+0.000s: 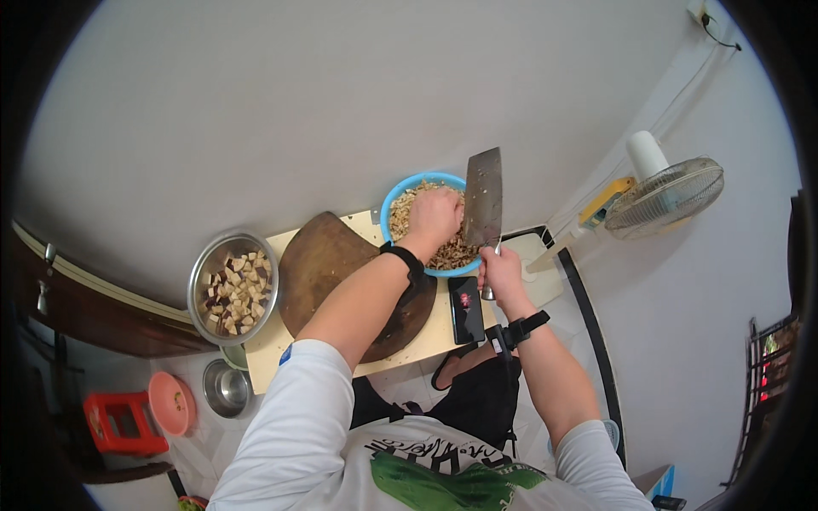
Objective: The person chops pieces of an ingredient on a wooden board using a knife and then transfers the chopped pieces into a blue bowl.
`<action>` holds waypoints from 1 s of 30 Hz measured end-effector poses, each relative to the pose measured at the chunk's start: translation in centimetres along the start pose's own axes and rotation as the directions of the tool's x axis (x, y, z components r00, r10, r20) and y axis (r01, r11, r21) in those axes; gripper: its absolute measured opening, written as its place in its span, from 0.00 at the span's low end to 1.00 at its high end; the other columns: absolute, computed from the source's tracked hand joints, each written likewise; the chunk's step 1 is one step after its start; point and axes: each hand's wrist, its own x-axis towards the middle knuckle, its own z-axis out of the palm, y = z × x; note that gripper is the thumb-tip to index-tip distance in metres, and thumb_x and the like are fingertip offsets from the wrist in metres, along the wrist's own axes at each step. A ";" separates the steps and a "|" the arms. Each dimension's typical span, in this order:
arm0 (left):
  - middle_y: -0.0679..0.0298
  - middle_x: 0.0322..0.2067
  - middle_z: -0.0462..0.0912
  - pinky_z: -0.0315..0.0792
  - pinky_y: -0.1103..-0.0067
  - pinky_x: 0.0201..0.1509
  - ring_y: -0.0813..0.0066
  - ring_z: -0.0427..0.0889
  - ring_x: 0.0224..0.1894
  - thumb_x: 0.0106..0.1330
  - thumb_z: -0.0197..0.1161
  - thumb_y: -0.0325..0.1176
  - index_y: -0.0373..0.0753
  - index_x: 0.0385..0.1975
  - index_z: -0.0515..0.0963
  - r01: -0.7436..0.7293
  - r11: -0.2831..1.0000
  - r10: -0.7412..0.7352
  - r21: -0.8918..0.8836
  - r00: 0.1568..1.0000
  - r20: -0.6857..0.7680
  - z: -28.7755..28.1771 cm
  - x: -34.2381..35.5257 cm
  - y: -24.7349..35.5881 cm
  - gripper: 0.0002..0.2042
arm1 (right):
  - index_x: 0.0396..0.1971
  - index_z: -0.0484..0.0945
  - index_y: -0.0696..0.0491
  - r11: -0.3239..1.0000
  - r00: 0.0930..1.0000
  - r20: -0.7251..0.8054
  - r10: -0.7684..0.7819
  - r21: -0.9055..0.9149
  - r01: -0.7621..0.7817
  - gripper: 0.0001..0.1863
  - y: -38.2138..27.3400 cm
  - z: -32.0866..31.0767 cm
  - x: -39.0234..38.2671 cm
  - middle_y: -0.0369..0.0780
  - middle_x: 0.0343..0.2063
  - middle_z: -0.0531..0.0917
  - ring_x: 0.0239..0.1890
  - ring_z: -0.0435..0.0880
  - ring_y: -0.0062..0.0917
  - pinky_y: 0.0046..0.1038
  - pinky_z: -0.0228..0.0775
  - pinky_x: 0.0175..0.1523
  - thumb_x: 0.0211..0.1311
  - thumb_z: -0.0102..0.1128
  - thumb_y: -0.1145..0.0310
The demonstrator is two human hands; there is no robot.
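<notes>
Landmark: round wooden chopping board point(319, 255), on tabletop point(264, 349). Progress, my est.: cutting well along; pale cubes point(239, 294) in steel bowl point(195, 285), L of board; chopped bits point(456, 253) in blue basin point(385, 213), far R of board. Amt. left: can't tell from my feed. L hand point(436, 217): in basin, beyond board's R side; fingers curled, I can't tell if closed on bits. R hand point(501, 272): R of board; fingers clamped on cleaver point(484, 196) by its handle, blade up. Bits lie under L fingers, apart from R fingers.

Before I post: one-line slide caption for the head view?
Left hand over a blue basin of chopped pieces, right hand holding a cleaver, wooden chopping board alongside.
</notes>
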 end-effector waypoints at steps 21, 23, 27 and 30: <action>0.57 0.29 0.86 0.76 0.65 0.48 0.56 0.85 0.39 0.59 0.65 0.33 0.42 0.26 0.84 -0.213 0.975 0.203 0.068 0.971 0.129 0.6 -4.8 0.0 0.04 | 0.24 0.71 0.54 0.995 0.998 -0.056 0.018 0.098 -0.013 0.10 -0.1 -1.5 -0.1 0.36 0.14 0.73 0.11 0.73 0.23 0.29 0.68 0.16 0.64 0.56 0.67; 0.58 0.28 0.86 0.76 0.64 0.48 0.55 0.85 0.39 0.60 0.66 0.36 0.42 0.25 0.84 -0.028 0.998 0.019 0.059 0.988 0.155 -0.7 -2.6 0.9 0.06 | 0.24 0.71 0.54 0.999 0.998 -0.058 -0.020 0.039 0.022 0.10 -0.3 -2.2 -0.4 0.36 0.14 0.74 0.11 0.74 0.23 0.29 0.68 0.16 0.64 0.56 0.67; 0.55 0.36 0.86 0.75 0.63 0.51 0.53 0.84 0.45 0.63 0.66 0.46 0.43 0.34 0.85 0.202 0.971 -0.232 0.125 0.916 0.326 -1.2 0.3 1.3 0.13 | 0.24 0.72 0.56 0.999 0.997 -0.068 -0.028 -0.016 0.027 0.10 1.1 -3.7 -1.4 0.37 0.14 0.75 0.11 0.74 0.23 0.29 0.68 0.17 0.63 0.56 0.68; 0.51 0.55 0.81 0.71 0.64 0.60 0.55 0.79 0.57 0.69 0.60 0.50 0.43 0.50 0.83 0.097 0.987 -0.067 -0.131 0.974 0.215 -0.6 1.2 -1.3 0.20 | 0.25 0.75 0.60 0.998 0.996 -0.069 -0.051 -0.033 0.049 0.12 0.9 -3.7 -2.2 0.38 0.14 0.76 0.11 0.76 0.24 0.29 0.69 0.17 0.63 0.57 0.67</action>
